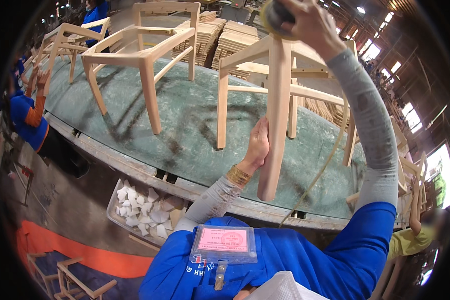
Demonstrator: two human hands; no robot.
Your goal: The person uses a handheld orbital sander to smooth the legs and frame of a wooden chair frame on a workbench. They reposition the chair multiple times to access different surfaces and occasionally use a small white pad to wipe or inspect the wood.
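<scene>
Head view: chair frame (pixel 277 100) upright on the bench (pixel 195 115), its near leg thrust toward me at the front edge. Can't tell whether that foot bears on the surface or overhangs it.

Left hand (pixel 257 144) has the near leg low down, fingers closed around it, their ends hidden behind the wood; I take this as steadying the frame against a push from above. Right hand (pixel 312 27) is up at the leg's top corner, fingers wrapped over a round sander (pixel 275 19). Raised arm, I judge, lets the tool sit on the joint from above. From my distant post I cannot make out whether its face touches wood.

Pale hose (pixel 343 127) trails beside the right arm and down over the bench edge, presumably slack so the tool can roam.

Second chair frame (pixel 147 60) stands to the left, within easy reach. Beyond, slat stacks (pixel 237 40). Below the bench, a bin (pixel 114 200) of white scraps (pixel 145 207), probably tucked there out of the way. Far left, a co-worker (pixel 25 115) in blue.
</scene>
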